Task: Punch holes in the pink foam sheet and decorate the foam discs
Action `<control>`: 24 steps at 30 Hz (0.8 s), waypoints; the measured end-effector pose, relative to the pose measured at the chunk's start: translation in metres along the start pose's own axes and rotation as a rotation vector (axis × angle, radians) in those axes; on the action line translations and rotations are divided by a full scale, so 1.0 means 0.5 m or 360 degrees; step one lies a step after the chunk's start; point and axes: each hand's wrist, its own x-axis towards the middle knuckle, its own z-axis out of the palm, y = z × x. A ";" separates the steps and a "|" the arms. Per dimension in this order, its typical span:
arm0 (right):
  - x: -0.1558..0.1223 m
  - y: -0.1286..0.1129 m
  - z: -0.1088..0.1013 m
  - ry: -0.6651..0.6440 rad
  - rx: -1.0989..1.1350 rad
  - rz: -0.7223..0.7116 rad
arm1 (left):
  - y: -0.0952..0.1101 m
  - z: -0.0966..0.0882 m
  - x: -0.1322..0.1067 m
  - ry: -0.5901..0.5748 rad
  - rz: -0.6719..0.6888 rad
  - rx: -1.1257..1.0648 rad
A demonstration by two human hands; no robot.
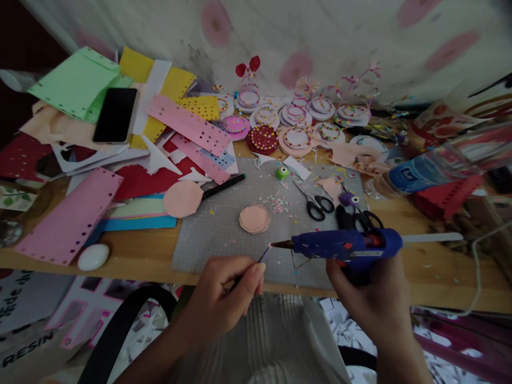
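Note:
My right hand (370, 290) is wrapped round the handle of a blue hot glue gun (332, 244), whose nozzle points left. A white glue stick (432, 238) juts from its back end. In my left hand (236, 293) a thin dark stick (263, 255) is pinched between thumb and fingers, its kind unclear. The stick's tip meets the nozzle or lies very close to it. Just beyond the tip, a stack of round peach paper discs (255, 219) lies on the grey cutting mat (224, 248). Small paper confetti (280, 204) is scattered beside the discs.
Scissors (316, 205), a green punch (282, 172) and a black marker (224, 186) lie on the mat. Coloured paper and a phone (116, 116) pile up at left. Several decorated paper discs (263, 140) line the back. A plastic bottle (420, 172) lies at right.

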 end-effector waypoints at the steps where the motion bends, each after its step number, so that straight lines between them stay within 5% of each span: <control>1: 0.000 0.000 -0.001 -0.0004 -0.0013 0.0008 | 0.000 0.000 0.001 0.0001 -0.0002 0.0008; 15: 0.003 0.001 -0.003 0.0045 -0.0101 -0.0145 | -0.003 0.000 0.005 -0.0013 -0.0007 -0.0027; 24: 0.002 -0.016 0.000 0.0075 0.0032 0.0056 | -0.004 -0.002 0.005 -0.0003 -0.0037 -0.0109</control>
